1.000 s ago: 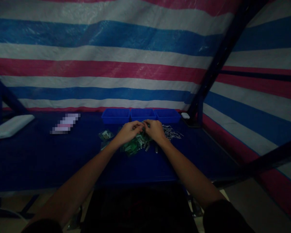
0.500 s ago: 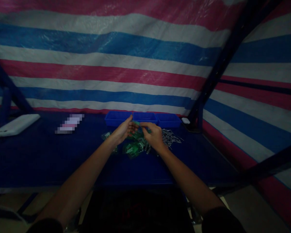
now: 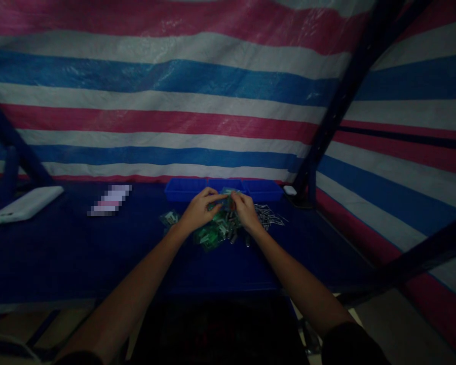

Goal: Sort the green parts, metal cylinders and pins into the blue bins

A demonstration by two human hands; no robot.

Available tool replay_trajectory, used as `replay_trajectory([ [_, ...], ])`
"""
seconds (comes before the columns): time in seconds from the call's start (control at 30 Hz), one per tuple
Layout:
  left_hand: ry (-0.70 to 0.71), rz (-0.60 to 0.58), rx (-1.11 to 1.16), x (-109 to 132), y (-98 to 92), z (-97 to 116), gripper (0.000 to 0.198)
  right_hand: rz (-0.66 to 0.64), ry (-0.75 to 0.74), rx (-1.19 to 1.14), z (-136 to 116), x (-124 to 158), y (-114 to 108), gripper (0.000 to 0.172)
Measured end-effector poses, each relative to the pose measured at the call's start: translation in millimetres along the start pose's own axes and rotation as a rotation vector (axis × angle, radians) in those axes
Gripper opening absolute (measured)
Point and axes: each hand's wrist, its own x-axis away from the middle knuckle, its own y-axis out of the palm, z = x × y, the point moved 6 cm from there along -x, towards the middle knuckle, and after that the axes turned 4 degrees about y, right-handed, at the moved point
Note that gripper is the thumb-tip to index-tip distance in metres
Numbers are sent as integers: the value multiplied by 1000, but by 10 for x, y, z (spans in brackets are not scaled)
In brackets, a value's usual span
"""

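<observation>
My left hand and my right hand meet above a heap of small green circuit boards on the dark blue table. Both pinch one small green board between their fingertips, held just in front of the blue trays. A scatter of thin metal pins lies right of my right hand. One more green board lies apart to the left of the heap.
Three shallow blue trays stand in a row at the table's back. A white flat device lies far left, a blurred card beside it. A dark metal post rises at the right; a striped tarp hangs behind.
My hands parted slightly half a second ago, then came together again, pinching the small board a little higher and closer to the trays.
</observation>
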Motion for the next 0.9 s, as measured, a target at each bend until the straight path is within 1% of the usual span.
replay_trajectory([
  [0.07, -95, -52, 104, -7, 23, -48, 28, 54, -46, 32, -14, -10, -42, 29],
  [0.13, -272, -42, 264, 0, 16, -153, 36, 70, -145, 139, -84, 1, -64, 21],
  [0.2, -484, -2, 455, 40, 19, -283, 50, 37, -265, 271, -173, 34, -48, 20],
  [0.27, -668, 29, 606, 101, 40, -395, 54, -36, -365, 357, -233, 77, 1, 20],
  [0.33, -812, 25, 683, 167, 71, -479, 47, -115, -435, 404, -248, 117, 65, 21],
  [0.4, -935, -7, 724, 231, 113, -539, 36, -170, -491, 456, -236, 149, 123, 25],
  [0.47, -1022, -51, 760, 274, 164, -566, 24, -198, -536, 518, -221, 172, 166, 29],
  [0.5, -1036, -63, 769, 277, 178, -566, 20, -201, -552, 543, -221, 181, 178, 32],
  [0.53, -1021, -49, 764, 262, 169, -562, 17, -194, -564, 561, -227, 187, 182, 35],
  [0.57, -972, 12, 734, 228, 119, -556, 14, -175, -572, 570, -241, 191, 176, 36],
  [0.6, -888, 124, 669, 181, 14, -546, 13, -141, -575, 567, -262, 191, 159, 37],
  [0.63, -773, 275, 568, 135, -145, -518, 13, -95, -575, 553, -287, 188, 131, 35],
  [0.7, -499, 626, 265, 106, -567, -383, 16, 12, -561, 504, -335, 177, 58, 31],
  [0.73, -380, 760, 92, 124, -757, -292, 18, 65, -547, 479, -352, 168, 19, 28],
  [0.77, -288, 866, -80, 154, -916, -211, 19, 107, -529, 458, -362, 158, -16, 26],
  [0.8, -226, 921, -229, 176, -1027, -158, 19, 136, -510, 445, -366, 148, -43, 24],
  [0.83, -189, 943, -354, 190, -1100, -137, 19, 150, -491, 442, -366, 138, -61, 22],
  [0.87, -173, 931, -459, 194, -1133, -147, 18, 153, -474, 446, -364, 130, -70, 22],
  [0.9, -174, 892, -545, 187, -1129, -185, 18, 145, -460, 452, -361, 123, -71, 22],
])
